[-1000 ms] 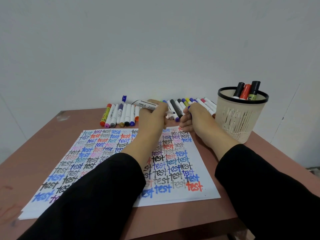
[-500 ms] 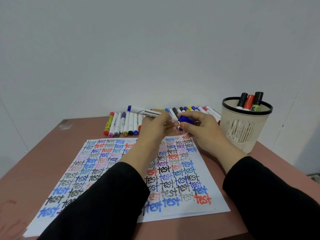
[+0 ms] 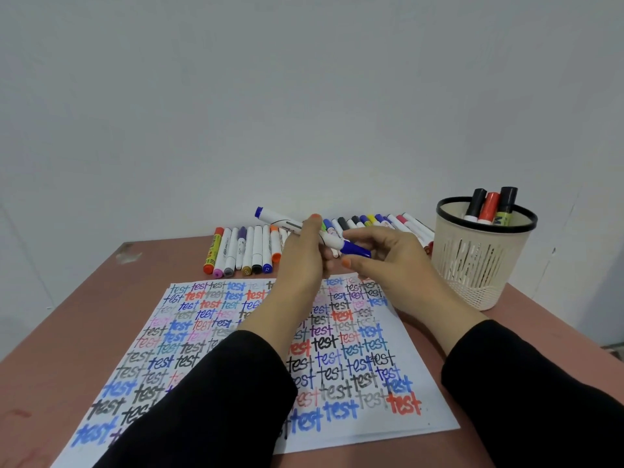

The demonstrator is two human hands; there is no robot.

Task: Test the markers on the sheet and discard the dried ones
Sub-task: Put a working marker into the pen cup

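the left hand [image 3: 304, 261] grips a white marker [image 3: 290, 224] above the sheet's [image 3: 354, 332] far edge, and the right hand [image 3: 395, 265] pinches its blue cap [image 3: 356, 252]. loose markers [image 3: 243, 251] line the tabletop's [image 3: 84, 315] far edge. near the far right corner, a mesh basket [image 3: 479, 265] holds three upright markers [image 3: 489, 207].

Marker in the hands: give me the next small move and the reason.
Probably pull the blue cap straight off with the right hand, whose fingers curl around it. The left hand grips the marker above the sheet, and with the tip covered it cannot write a test word.
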